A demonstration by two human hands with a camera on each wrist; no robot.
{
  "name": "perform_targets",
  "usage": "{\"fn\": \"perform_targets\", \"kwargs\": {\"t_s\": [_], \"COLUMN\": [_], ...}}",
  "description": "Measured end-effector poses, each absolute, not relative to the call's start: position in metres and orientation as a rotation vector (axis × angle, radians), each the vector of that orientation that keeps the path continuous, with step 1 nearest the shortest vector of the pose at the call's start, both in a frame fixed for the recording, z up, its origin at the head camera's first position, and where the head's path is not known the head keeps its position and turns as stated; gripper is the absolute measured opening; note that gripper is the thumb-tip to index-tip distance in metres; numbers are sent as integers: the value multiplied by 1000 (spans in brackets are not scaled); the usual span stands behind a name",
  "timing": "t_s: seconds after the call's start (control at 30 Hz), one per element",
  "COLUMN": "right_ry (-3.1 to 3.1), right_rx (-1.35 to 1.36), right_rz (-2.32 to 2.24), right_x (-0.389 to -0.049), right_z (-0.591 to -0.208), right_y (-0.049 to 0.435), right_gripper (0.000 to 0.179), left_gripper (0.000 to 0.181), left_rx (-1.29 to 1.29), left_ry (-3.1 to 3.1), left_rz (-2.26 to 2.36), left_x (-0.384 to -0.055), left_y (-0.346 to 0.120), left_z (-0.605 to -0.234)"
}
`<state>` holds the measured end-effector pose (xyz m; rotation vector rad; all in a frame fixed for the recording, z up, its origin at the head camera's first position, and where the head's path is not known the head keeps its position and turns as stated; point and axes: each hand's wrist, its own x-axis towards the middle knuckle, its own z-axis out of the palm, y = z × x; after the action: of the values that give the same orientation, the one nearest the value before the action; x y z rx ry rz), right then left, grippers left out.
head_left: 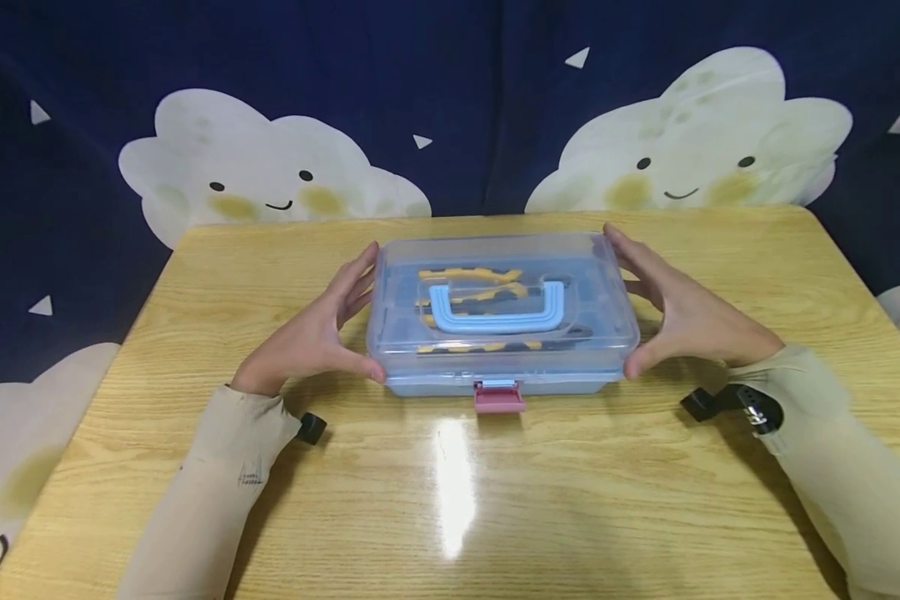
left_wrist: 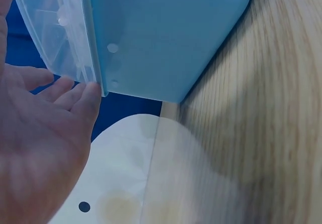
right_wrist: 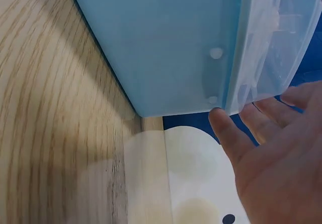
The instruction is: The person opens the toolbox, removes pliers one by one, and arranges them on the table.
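Observation:
A storage box (head_left: 495, 362) with a clear lid and a light-blue base rests on the table. Its light-blue carry handle (head_left: 495, 323) lies folded on the lid, and a pink latch (head_left: 499, 398) sticks out at the front. Several yellow-and-black long things (head_left: 468, 273) show blurred through the lid. My left hand (head_left: 318, 333) holds the box's left end, thumb at the front corner and fingers toward the back. At the right end my right hand (head_left: 690, 317) holds it likewise. Both wrist views show fingertips at the lid's rear edge (left_wrist: 95, 65).
The box stands toward the back of a wooden table (head_left: 570, 500). Behind hangs a dark blue curtain (head_left: 457, 67) printed with smiling clouds. Black wrist straps (head_left: 750, 407) sit on the beige sleeves (head_left: 195, 500).

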<state>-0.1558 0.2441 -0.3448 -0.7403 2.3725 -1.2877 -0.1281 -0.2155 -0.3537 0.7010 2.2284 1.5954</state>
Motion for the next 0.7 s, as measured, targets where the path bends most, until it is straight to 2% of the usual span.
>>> {"fn": "perform_targets", "kwargs": {"t_s": [0.27,0.7], "right_ry": [2368,2363], "right_rx": [-731,-766], "right_rz": [-1222,-1139], "right_x": [-157,-158], "right_z": [-347,-349], "right_y": [244,248], "right_gripper": [156,166], "left_gripper": [149,155], "left_rx": [680,693], "left_ry": [2203,2215], "left_rz": [1582,1490], "left_x": [-128,-127], "left_y": [-218,-219], "left_z": [-356,-355]}}
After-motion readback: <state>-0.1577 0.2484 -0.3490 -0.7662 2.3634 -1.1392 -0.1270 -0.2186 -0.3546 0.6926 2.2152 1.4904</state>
